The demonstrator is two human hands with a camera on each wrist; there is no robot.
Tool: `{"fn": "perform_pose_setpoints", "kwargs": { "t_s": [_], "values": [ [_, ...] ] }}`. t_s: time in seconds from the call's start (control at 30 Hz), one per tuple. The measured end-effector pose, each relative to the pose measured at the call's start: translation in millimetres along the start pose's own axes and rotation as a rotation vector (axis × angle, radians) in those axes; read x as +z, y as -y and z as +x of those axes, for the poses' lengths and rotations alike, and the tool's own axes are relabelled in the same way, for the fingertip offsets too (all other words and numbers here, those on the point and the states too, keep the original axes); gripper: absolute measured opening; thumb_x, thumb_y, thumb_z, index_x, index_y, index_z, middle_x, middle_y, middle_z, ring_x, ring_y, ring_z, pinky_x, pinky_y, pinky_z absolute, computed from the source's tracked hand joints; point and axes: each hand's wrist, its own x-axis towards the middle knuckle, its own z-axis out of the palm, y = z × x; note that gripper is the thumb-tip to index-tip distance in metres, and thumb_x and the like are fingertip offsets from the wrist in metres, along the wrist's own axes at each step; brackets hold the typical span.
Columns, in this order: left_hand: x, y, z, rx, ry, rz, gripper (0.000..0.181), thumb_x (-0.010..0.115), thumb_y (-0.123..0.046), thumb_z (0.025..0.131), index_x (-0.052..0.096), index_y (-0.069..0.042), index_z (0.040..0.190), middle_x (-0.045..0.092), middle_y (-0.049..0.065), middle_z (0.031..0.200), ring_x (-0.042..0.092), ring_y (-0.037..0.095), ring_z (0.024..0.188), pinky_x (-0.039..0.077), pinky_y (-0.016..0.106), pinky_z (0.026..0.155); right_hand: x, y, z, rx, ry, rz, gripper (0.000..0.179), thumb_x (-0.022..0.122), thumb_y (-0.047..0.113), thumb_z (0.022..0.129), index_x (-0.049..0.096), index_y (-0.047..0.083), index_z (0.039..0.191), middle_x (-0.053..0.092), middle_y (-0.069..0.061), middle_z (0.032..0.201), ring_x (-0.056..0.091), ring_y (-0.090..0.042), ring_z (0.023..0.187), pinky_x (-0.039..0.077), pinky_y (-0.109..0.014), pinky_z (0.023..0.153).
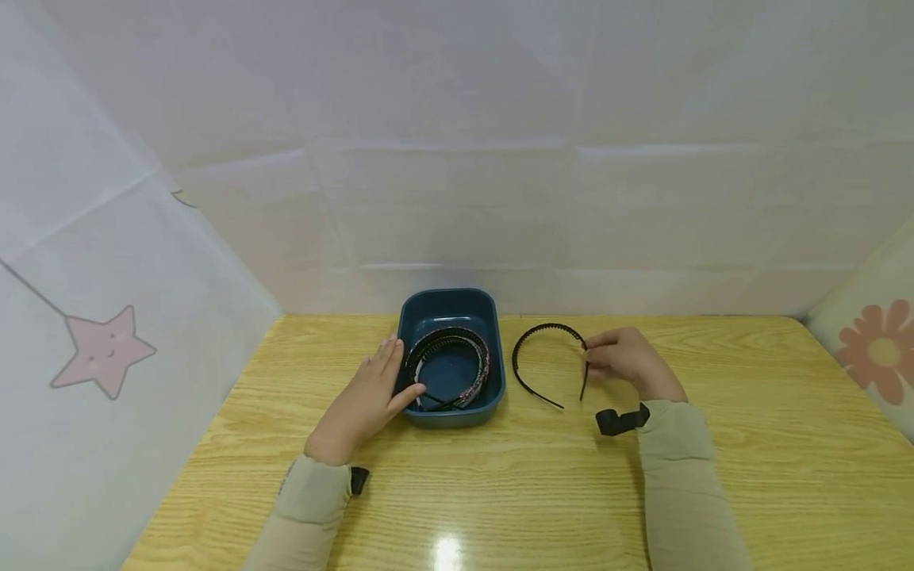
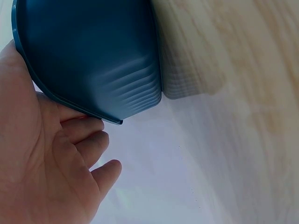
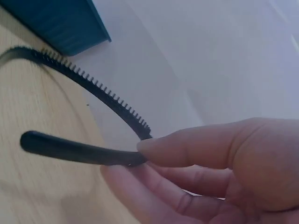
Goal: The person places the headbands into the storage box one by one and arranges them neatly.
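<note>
A blue plastic tub (image 1: pixel 448 419) stands on the table with several dark headbands (image 1: pixel 477 381) stacked inside, some with a speckled, pinkish pattern. My left hand (image 1: pixel 367 400) rests against the tub's left side, its fingers along the outer wall and the thumb over the rim. To the right of the tub, my right hand (image 1: pixel 628 361) pinches one leg of a black toothed headband (image 1: pixel 524 381) between thumb and fingers. The right wrist view shows the comb-like teeth along this headband (image 3: pixel 86 78) and its rounded tip. In the left wrist view the tub (image 2: pixel 88 51) hides part of the fingers.
The wood-grain table (image 1: pixel 557 492) meets a pale cloth backdrop (image 1: pixel 457 198) at its back edge. Cloth also hangs at the left, with a pink star (image 1: pixel 107 349), and at the right, with a flower (image 1: pixel 881 349). Black straps with small devices sit at both wrists.
</note>
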Motion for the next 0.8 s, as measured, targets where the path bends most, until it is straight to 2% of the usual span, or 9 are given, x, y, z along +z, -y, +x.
{"fn": "perform_pose_setpoints", "kwargs": {
  "t_s": [0.13, 0.3, 0.5, 0.63, 0.8],
  "values": [
    [-0.3, -0.1, 0.3, 0.000, 0.002, -0.001, 0.090, 0.048, -0.059, 0.103, 0.014, 0.001, 0.161, 0.008, 0.019, 0.168, 0.010, 0.034, 0.155, 0.014, 0.056, 0.124, 0.0, 3.9, -2.3, -0.039, -0.027, 0.000, 0.047, 0.056, 0.004, 0.102, 0.044, -0.016, 0.143, 0.051, -0.036, 0.135, 0.071, -0.021, 0.095, 0.060, -0.036, 0.089],
    [-0.6, -0.5, 0.8, -0.002, 0.005, -0.002, 0.091, 0.046, -0.060, 0.102, 0.014, 0.002, 0.161, 0.008, 0.019, 0.169, 0.010, 0.035, 0.155, 0.014, 0.056, 0.124, 1.3, 12.1, -7.2, -0.084, -0.073, 0.020, 0.046, 0.058, 0.006, 0.102, 0.046, -0.015, 0.141, 0.056, -0.032, 0.128, 0.070, -0.022, 0.097, 0.060, -0.035, 0.089],
    [-0.8, -1.2, 0.9, -0.001, -0.001, 0.001, 0.090, 0.049, -0.057, 0.103, 0.014, 0.002, 0.161, 0.009, 0.020, 0.168, 0.011, 0.035, 0.155, 0.014, 0.057, 0.124, 3.6, 24.4, -17.2, -0.161, -0.145, 0.081, 0.045, 0.059, 0.003, 0.101, 0.047, -0.014, 0.140, 0.058, -0.025, 0.119, 0.070, -0.018, 0.092, 0.060, -0.032, 0.088],
    [-0.8, -1.2, 1.3, 0.000, -0.004, 0.001, 0.090, 0.048, -0.057, 0.103, 0.014, 0.002, 0.161, 0.010, 0.019, 0.168, 0.011, 0.034, 0.155, 0.015, 0.056, 0.124, 5.3, 30.9, -23.0, -0.199, -0.193, 0.124, 0.047, 0.059, 0.005, 0.102, 0.046, -0.012, 0.143, 0.057, -0.022, 0.121, 0.070, -0.014, 0.092, 0.059, -0.031, 0.089],
    [0.4, 0.5, 1.5, 0.003, -0.005, 0.005, 0.090, 0.047, -0.058, 0.103, 0.014, 0.002, 0.161, 0.010, 0.020, 0.168, 0.011, 0.035, 0.155, 0.015, 0.057, 0.124, 11.3, 37.4, -26.1, -0.229, -0.221, 0.221, 0.046, 0.060, 0.005, 0.101, 0.046, -0.012, 0.142, 0.059, -0.018, 0.117, 0.070, -0.014, 0.093, 0.058, -0.032, 0.090]
  ]
}}
